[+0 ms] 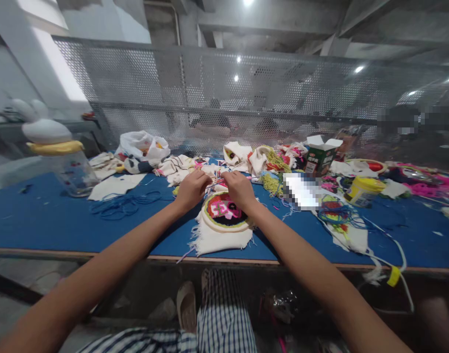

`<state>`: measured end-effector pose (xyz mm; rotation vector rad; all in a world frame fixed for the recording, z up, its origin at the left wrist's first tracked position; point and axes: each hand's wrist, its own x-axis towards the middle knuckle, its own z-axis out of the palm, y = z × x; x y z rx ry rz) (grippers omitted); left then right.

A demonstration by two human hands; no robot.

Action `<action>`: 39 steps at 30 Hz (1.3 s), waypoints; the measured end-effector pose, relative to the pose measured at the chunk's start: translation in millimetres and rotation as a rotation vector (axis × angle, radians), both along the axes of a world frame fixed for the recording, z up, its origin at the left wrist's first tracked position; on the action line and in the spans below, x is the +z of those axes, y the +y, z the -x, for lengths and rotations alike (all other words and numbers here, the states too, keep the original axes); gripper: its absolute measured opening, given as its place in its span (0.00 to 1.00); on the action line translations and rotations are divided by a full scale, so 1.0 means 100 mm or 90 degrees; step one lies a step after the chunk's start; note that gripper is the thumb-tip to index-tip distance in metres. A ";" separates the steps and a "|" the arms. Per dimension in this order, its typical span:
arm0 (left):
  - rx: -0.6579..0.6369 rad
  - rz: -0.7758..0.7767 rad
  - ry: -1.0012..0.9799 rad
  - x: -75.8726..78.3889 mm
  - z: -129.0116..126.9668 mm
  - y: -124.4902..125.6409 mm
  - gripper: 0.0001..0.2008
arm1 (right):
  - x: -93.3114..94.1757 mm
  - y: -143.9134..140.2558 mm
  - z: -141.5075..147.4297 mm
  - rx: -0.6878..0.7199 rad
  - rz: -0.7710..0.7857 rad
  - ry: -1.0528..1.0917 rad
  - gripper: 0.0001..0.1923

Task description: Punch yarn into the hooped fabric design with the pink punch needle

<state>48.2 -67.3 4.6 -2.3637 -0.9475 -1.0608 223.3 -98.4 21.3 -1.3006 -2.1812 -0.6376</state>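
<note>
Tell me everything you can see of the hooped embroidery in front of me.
The hooped embroidery lies on the blue table, near its front edge. A round, pale rim circles thick-looking stitching: pink and white shapes, black below, red-orange above, a yellow-green border. Off-white cloth with frayed edges spreads toward you. The right hand overlaps its upper right; contact can't be told.
</note>
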 end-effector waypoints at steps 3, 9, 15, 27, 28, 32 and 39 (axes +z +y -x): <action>-0.009 0.002 0.000 -0.01 -0.03 -0.02 0.09 | -0.01 -0.02 0.05 0.014 0.004 -0.017 0.10; -0.021 0.012 -0.003 -0.01 -0.07 -0.05 0.12 | -0.01 -0.06 0.14 0.027 0.011 -0.037 0.09; -0.023 0.027 -0.016 0.00 -0.01 0.02 0.09 | 0.04 -0.03 0.07 -0.007 0.015 -0.025 0.10; -0.020 0.032 -0.023 -0.03 -0.04 -0.01 0.08 | 0.00 -0.05 0.12 0.018 0.020 -0.051 0.10; -0.023 0.034 -0.025 -0.03 -0.04 -0.01 0.08 | 0.00 -0.06 0.13 0.021 0.018 -0.054 0.10; -0.044 0.053 -0.040 -0.03 -0.05 -0.02 0.08 | 0.01 -0.06 0.13 0.018 0.012 -0.054 0.09; -0.079 0.097 -0.070 -0.03 -0.06 -0.05 0.09 | -0.03 -0.02 0.12 0.017 0.019 -0.041 0.11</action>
